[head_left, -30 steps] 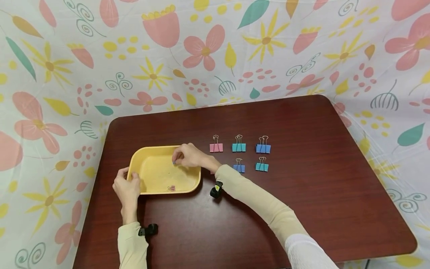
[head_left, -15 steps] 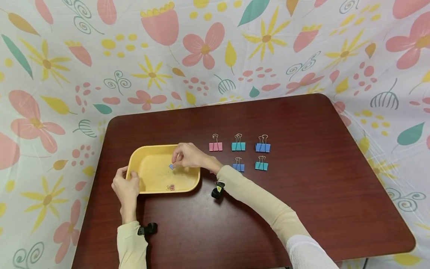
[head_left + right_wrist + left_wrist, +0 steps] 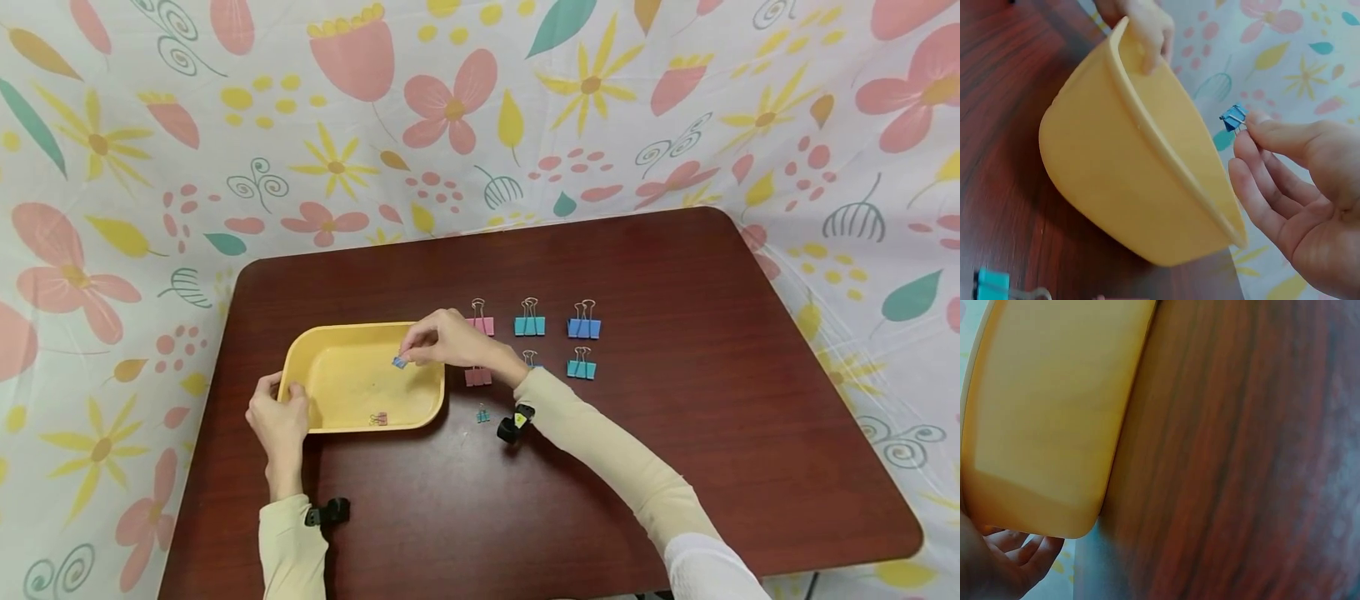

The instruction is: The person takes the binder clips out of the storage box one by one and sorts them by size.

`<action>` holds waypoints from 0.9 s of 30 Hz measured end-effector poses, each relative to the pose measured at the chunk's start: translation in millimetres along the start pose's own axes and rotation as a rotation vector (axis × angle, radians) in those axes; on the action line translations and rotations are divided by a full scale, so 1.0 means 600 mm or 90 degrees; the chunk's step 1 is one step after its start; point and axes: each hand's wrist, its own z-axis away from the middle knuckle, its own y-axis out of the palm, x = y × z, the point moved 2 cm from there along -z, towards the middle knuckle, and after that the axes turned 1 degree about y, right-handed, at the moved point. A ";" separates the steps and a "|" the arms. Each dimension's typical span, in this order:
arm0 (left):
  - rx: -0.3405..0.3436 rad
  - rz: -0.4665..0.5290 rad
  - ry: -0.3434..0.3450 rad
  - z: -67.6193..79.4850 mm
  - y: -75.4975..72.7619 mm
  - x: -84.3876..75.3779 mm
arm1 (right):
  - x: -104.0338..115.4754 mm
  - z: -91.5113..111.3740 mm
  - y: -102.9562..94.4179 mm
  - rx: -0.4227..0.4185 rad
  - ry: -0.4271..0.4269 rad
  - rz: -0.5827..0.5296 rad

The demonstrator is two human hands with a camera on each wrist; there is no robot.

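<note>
A yellow plastic tray (image 3: 341,375) sits on the table, tilted in the right wrist view. My left hand (image 3: 279,425) grips its left end, thumb inside the rim and fingers outside. Between thumb and fingertips, my right hand (image 3: 453,337) pinches a small blue binder clip (image 3: 1234,117) by its wire handles, raised above the tray's right part. Inside the tray, near its front wall, lies a small pink binder clip (image 3: 378,419). In the left wrist view, the left hand's fingers (image 3: 1038,556) show under the tray's end.
Right of the tray lie binder clips in rows: pink (image 3: 486,326), teal (image 3: 529,326) and blue (image 3: 583,328) at the back; pink (image 3: 478,377), a partly hidden blue (image 3: 529,358) and teal (image 3: 581,369) in front. A tiny teal clip (image 3: 483,415) lies nearer.
My right hand has moved right and lifted a little, carrying the small blue binder clip. The front pink clip and tiny teal clip have come into view. The left hand keeps its hold.
</note>
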 end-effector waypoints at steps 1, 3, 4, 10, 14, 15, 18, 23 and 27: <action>0.001 0.003 0.000 0.000 0.000 0.000 | 0.000 0.005 -0.004 -0.002 0.003 -0.012; 0.000 0.005 -0.001 0.001 -0.001 0.001 | 0.000 0.016 -0.013 -0.005 0.005 -0.010; 0.000 0.005 -0.003 0.001 -0.001 0.001 | 0.000 0.021 -0.017 -0.005 0.002 -0.002; -0.002 0.002 -0.006 0.003 -0.002 0.001 | -0.002 0.048 -0.045 -0.010 -0.013 0.028; -0.001 0.000 -0.007 0.004 -0.001 0.001 | -0.007 0.067 -0.062 -0.017 -0.008 0.044; -0.001 -0.002 -0.007 0.004 -0.001 0.002 | -0.007 0.072 -0.066 -0.017 -0.006 0.047; 0.000 -0.004 -0.006 0.005 0.000 0.002 | -0.008 0.088 -0.078 -0.025 0.008 0.068; 0.006 -0.002 -0.007 0.005 0.000 0.000 | -0.012 0.118 -0.092 -0.027 0.049 0.053; 0.004 -0.001 -0.010 0.004 -0.002 -0.005 | -0.019 0.142 -0.100 -0.022 0.066 0.041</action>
